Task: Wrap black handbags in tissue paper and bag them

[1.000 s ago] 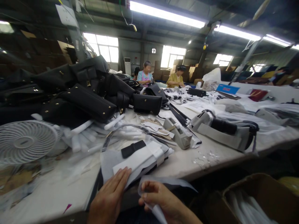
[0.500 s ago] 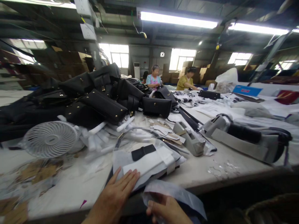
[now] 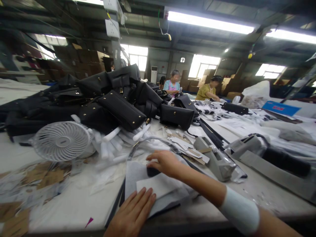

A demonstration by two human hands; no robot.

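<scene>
My left hand (image 3: 134,214) lies flat, fingers stretched out, on a stack of white and grey sheets (image 3: 158,186) near the table's front edge. My right hand (image 3: 164,163) has reached forward over the stack and its fingers curl down around a small black piece (image 3: 151,171) lying on top of the sheets. A white band (image 3: 238,210) wraps my right forearm. Most of the black piece is hidden under the hand.
A pile of black bags (image 3: 106,98) fills the back left, with white rolls (image 3: 116,138) below it. A small white fan (image 3: 61,141) lies at left. Grey tape dispensers (image 3: 214,159) stand at right. Two people sit at the far end of the table (image 3: 61,204).
My right hand came up from below the table edge, dropped the thin sheet it held, and reached forward onto the black piece. The view shifted left. My left hand stayed on the stack.
</scene>
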